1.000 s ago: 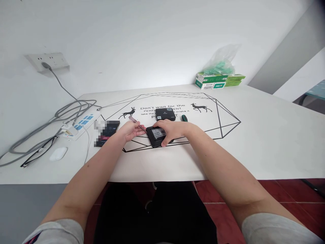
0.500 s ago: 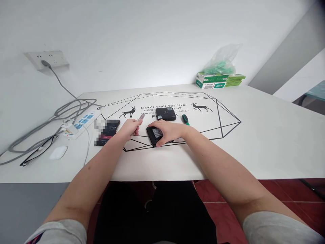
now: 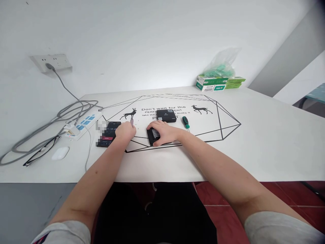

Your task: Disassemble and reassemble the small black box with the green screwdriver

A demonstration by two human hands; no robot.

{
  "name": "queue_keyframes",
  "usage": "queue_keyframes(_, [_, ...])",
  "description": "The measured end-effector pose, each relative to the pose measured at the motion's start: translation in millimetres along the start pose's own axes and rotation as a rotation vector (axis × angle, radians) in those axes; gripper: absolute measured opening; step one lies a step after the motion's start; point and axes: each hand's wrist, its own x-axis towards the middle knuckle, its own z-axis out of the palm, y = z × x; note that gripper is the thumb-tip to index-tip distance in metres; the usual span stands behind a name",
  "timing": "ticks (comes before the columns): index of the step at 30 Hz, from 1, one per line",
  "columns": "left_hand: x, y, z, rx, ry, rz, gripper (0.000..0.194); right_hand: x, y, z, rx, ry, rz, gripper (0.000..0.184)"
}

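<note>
My left hand (image 3: 126,131) is closed around a screwdriver (image 3: 132,122) with a clear pinkish handle. The handle pokes up from the fist; its shaft is hidden. A black box-shaped device (image 3: 151,138) with a white label on top lies on the table, partly under my right hand (image 3: 167,131). The right fingers and thumb grip it across the top and near edge. Just behind it rests a second flat black box (image 3: 166,116) with small stickers. Right of that is a green-and-black-handled screwdriver (image 3: 186,122), lying loose.
Close to my left forearm lies a phone (image 3: 113,130) with its screen lit. Further left are a power strip (image 3: 85,124), grey cable loops (image 3: 59,117), glasses (image 3: 42,150) and a white mouse-shaped object (image 3: 60,153). Green-and-white boxes (image 3: 212,81) under a plastic bag (image 3: 222,66) stand by the wall.
My left hand has pulled the screwdriver away from the device, leftward, and its fingers have closed into a fist with the handle turned upward. My right hand stays on the device, shifted slightly left.
</note>
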Motion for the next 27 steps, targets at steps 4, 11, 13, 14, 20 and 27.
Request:
queue_keyframes(4, [-9,12,-12.7,-0.01,-0.03,0.234,0.026,2,1,0,0.006,0.041,0.007,0.069])
queue_keyframes(11, [-34,29,-30.6,0.005,-0.79,0.629,0.098,3,8,0,0.132,0.144,0.021,0.063])
queue_keyframes(13, [-38,31,-30.0,0.024,-0.754,0.626,0.111,3,10,0,0.152,0.161,0.009,0.061])
queue_keyframes(14, [-39,32,-29.3,0.025,-0.73,0.602,0.114,3,10,0,0.162,0.17,0.005,0.061])
queue_keyframes(20, [-38,31,-24.3,0.023,-0.679,0.518,0.135,3,14,2,0.268,0.228,0.017,0.066])
queue_keyframes(27, [-33,23,-15.5,0.168,-0.639,0.584,0.136,4,26,-7,0.504,0.435,-0.062,0.082])
